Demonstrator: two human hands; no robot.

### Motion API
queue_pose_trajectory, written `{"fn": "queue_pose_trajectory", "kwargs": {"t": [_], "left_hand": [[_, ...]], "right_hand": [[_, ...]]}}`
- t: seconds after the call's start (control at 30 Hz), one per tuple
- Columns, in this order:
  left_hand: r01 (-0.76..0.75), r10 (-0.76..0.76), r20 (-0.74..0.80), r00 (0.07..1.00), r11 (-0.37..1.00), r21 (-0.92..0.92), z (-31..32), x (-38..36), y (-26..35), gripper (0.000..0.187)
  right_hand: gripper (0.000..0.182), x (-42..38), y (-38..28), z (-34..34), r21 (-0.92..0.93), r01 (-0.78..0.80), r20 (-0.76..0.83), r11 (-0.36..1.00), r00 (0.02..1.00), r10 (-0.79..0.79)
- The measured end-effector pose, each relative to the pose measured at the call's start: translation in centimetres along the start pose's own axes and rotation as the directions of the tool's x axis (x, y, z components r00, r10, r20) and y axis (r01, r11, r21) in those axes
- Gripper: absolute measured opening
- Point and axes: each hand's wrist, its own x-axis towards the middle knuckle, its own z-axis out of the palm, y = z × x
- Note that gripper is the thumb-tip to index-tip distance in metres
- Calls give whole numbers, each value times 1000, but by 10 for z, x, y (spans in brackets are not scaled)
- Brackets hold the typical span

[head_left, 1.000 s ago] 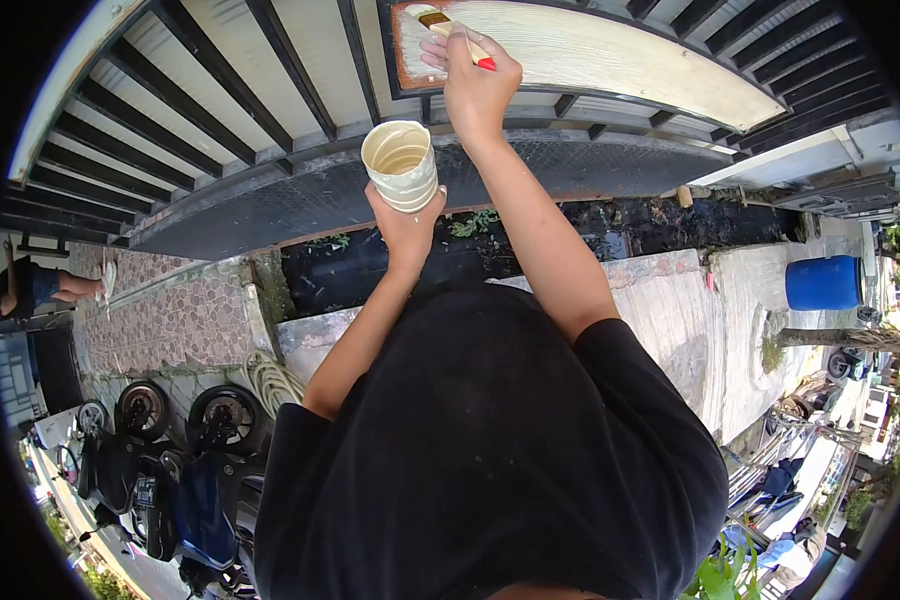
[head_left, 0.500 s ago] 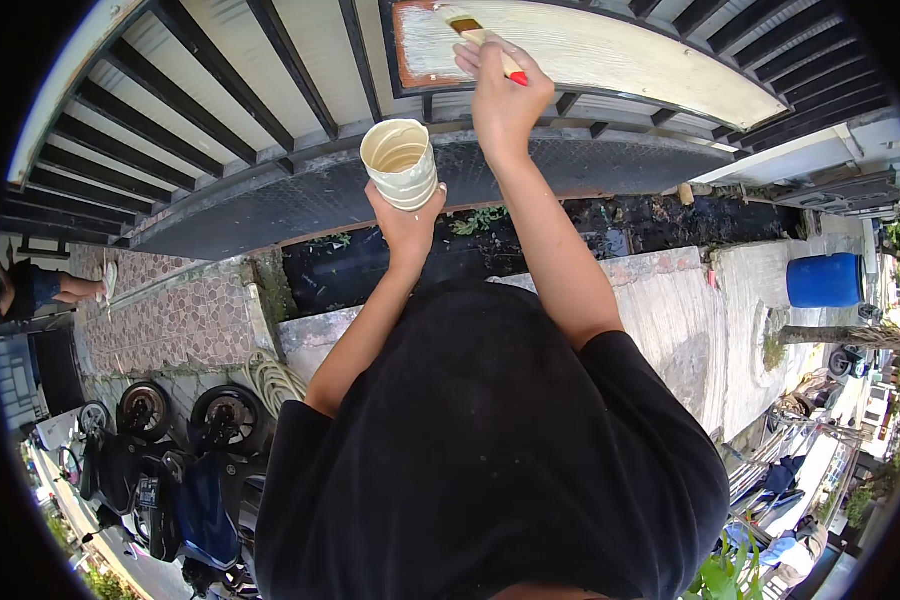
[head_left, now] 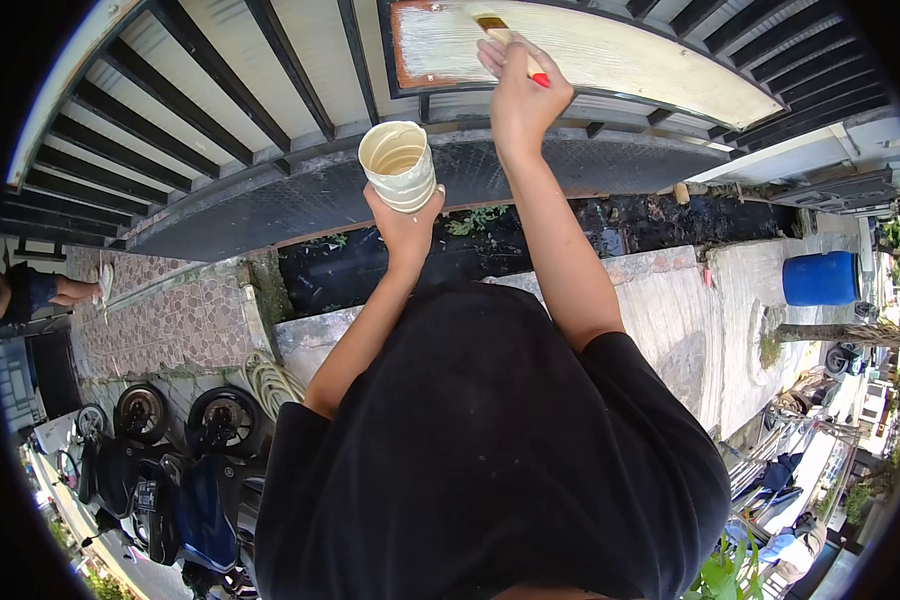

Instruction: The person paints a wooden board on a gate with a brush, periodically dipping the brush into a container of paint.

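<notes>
Wrapped round a cream, paint-smeared cup (head_left: 402,185), my left hand (head_left: 407,218) holds it upright with its opening towards me, below the gate. My right hand (head_left: 528,92) is closed on a paintbrush (head_left: 506,38) with a pale handle, a red end and brown bristles. The bristle tip is at the upper part of a long board (head_left: 610,62), which is coated cream with reddish-brown showing at its left edge. Whether the bristles touch the board is hard to tell.
Black gate bars (head_left: 185,90) flank the board. Below the gate runs a dark ditch (head_left: 350,270). Motorcycles (head_left: 205,500) and a coiled hose (head_left: 270,385) are at lower left, a blue barrel (head_left: 820,278) at right. Another person's leg (head_left: 75,290) shows at far left.
My right hand has moved to the right and slightly down along the board with the paintbrush. My left hand and the cup have hardly moved.
</notes>
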Motion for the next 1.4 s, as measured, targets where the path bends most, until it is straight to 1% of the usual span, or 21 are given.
{"fn": "queue_pose_trajectory", "kwargs": {"t": [0.13,0.27,0.33,0.43,0.47,0.5,0.53,0.57,0.63,0.77,0.83,0.9,0.93,0.97,1.03,1.07,1.1,1.17,1.23,1.3,1.4], "left_hand": [[10,-10,20,1000,1000,-11,3,-2,0,82],[-9,11,39,999,999,-48,2,-4,-1,89],[-9,10,25,1000,1000,-30,-1,-4,-3,89],[-13,13,14,1000,1000,-20,-3,-1,-4,88],[-9,9,13,1000,1000,-30,-2,0,-4,88],[-10,11,14,1000,1000,-30,-1,0,-4,88],[1,-1,13,1000,999,-40,0,1,-5,89],[15,-15,13,1000,999,-49,0,0,-6,89],[10,-9,13,1000,999,-47,0,-2,-4,89],[21,-21,0,1000,999,-37,-1,-1,-6,89],[18,-18,-19,1000,1000,-10,-2,-2,-8,89],[9,-8,-25,1000,1000,14,-2,0,-6,88],[29,-29,-17,999,1000,2,-2,0,-2,86],[48,-49,-7,999,999,-12,-2,1,2,85],[31,-31,-5,1000,999,-12,0,2,-2,85],[16,-17,-13,1000,1000,-11,0,2,-4,85],[13,-14,-17,1000,1000,-13,0,3,-3,85],[37,-37,-15,999,999,-4,0,1,-1,85],[28,-28,-34,999,1000,1,0,2,-6,87],[14,-14,-37,999,1000,8,1,3,-8,88],[0,-1,-52,999,1000,-26,6,4,-8,87]], "right_hand": [[30,3,15,19,4,-50,78,999,996,49],[31,38,17,-11,42,24,-94,999,995,-20],[33,55,11,-42,-12,91,-160,996,983,-91],[36,61,1,-64,-104,111,-321,988,937,-139],[36,59,1,-67,-103,113,-321,988,937,-140],[34,56,2,-70,-366,183,-250,913,925,-286],[32,56,2,-72,-597,247,-142,763,903,-404],[32,57,2,-74,-599,245,-145,762,903,-403],[30,65,3,-76,-872,328,78,364,826,-558],[31,56,19,-57,-825,450,197,342,796,-572],[30,34,23,-38,-776,474,275,417,849,-451],[28,13,31,-21,-703,518,338,487,846,-413],[27,6,38,-15,-627,633,424,453,766,-484],[27,-1,40,-16,-632,631,419,451,767,-486],[25,-16,28,-15,-570,568,476,593,817,-325],[25,-12,30,-22,-549,630,463,549,777,-428],[25,-5,27,-27,-545,633,465,550,774,-430],[24,10,20,-43,-699,545,298,463,810,-505],[24,20,27,-44,-737,510,273,444,825,-495],[24,20,43,-39,-675,648,417,353,730,-541],[24,-4,50,-23,-581,658,486,479,753,-443]]}}
